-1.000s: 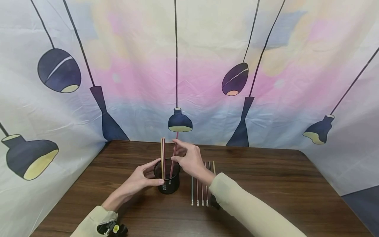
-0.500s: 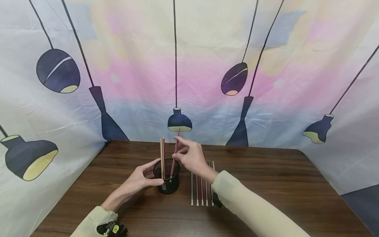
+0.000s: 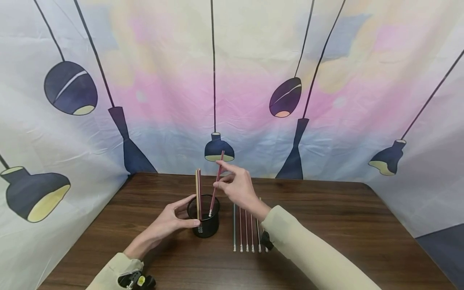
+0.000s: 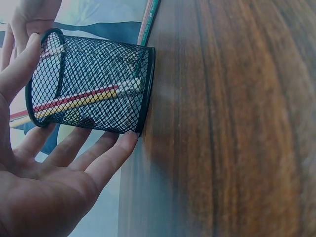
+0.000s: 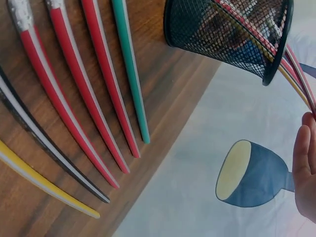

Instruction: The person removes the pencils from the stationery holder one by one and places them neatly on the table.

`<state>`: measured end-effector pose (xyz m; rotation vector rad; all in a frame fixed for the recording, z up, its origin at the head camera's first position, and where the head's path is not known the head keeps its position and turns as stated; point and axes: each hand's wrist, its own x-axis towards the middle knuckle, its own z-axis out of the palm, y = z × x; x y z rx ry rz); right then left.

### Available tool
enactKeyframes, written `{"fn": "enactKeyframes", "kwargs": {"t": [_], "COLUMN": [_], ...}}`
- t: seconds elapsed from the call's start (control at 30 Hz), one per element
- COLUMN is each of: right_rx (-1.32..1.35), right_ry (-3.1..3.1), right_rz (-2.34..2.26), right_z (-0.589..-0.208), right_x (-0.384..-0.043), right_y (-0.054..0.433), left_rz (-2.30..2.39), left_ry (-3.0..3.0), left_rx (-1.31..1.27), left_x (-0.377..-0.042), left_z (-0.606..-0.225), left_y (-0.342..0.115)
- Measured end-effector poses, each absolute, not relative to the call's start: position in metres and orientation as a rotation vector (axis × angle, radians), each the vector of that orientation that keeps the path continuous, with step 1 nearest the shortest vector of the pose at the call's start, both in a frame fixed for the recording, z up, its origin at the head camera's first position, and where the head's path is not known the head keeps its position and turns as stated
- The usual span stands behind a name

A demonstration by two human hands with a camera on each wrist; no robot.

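A black wire-mesh pencil cup [image 3: 209,229] stands upright on the table, and my left hand [image 3: 175,218] holds it with the thumb and fingers spread round its side. My right hand [image 3: 237,188] pinches a red pencil [image 3: 213,201] near its upper part. That pencil slants to the right, its silver-and-white eraser end low and within the cup's opening in the head view. A yellow pencil [image 4: 84,102] and a red one [image 4: 74,98] lean inside the cup, eraser ends at the bottom, as the left wrist view shows through the mesh.
Right of the cup lies a row of several pencils, with a teal pencil [image 5: 129,69], red ones, a black one [image 5: 49,143] and a yellow one [image 5: 49,183]. My right forearm crosses over part of the row. A printed cloth [image 3: 163,80] hangs behind the wooden table [image 3: 326,225].
My right hand has moved up and slightly right, drawing the red pencil higher and tilting it more. The left hand and the cup stay in place.
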<state>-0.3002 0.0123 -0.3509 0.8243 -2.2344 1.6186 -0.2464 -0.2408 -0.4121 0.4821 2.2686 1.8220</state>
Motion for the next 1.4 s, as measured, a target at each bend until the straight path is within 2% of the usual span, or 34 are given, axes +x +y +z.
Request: {"fn": "enactKeyframes", "kwargs": {"t": [0.67, 1.4], "right_rx": [0.794, 0.629], "right_ry": [-2.175, -2.269], "right_rz": [1.611, 1.585], "right_z": [-0.333, -0.36], "right_x": [-0.298, -0.298], "right_y": [0.035, 0.096], "left_rz": [1.837, 1.844], "left_ry": [2.255, 2.246], "left_rx": [0.484, 0.469], "left_x": [-0.25, -0.249], "left_z": [-0.416, -0.416], "left_y": [-0.241, -0.241]}}
